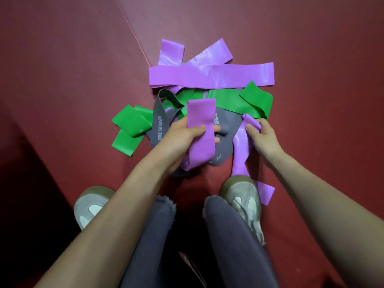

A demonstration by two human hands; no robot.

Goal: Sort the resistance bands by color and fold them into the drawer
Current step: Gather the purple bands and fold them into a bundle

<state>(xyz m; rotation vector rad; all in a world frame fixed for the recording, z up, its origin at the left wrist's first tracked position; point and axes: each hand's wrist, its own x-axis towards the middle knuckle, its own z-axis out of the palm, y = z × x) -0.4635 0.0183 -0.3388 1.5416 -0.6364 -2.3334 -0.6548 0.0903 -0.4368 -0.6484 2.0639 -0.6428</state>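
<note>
**A:** Nearest first. The right shoe (pixel 243 196) stands on or against the trailing purple band (pixel 241 146), and the band's tail shows again past the shoe's outer side. I cannot tell whether the sole pins it.

**B:** Hands?

**A:** The right hand (pixel 261 138) pinches the upper end of that band, fingers curled round a bunched fold. The left hand (pixel 187 134) grips the short purple band (pixel 201 121) across its middle, thumb on top and fingers beneath.

**B:** Orientation?

**A:** The short purple band's long axis runs away from the person. Its free end points far and its near end droops toward the knees. The trailing purple band slants from the right hand back down to the shoe.

**B:** Rest of the pile?

**A:** Under and just beyond the hands lie grey bands (pixel 160 129) with printed lettering, tangled with green bands (pixel 131 125) on both sides. Farthest off, a long purple band (pixel 212 74) lies crosswise, left to right, over two more purple ends. Everything sits on the red floor (pixel 62 80). No drawer is in view.

**B:** Risks?

**A:** These are judgements only.
- If the shoe does pin the trailing band, lifting the right hand would stretch it. It could then slip from the pinch or snap back.
- The short purple band rests on the grey ones, so a grey loop might drag along and mix the colours.
- The purple material looks glossy, so folds may spring open.
</note>
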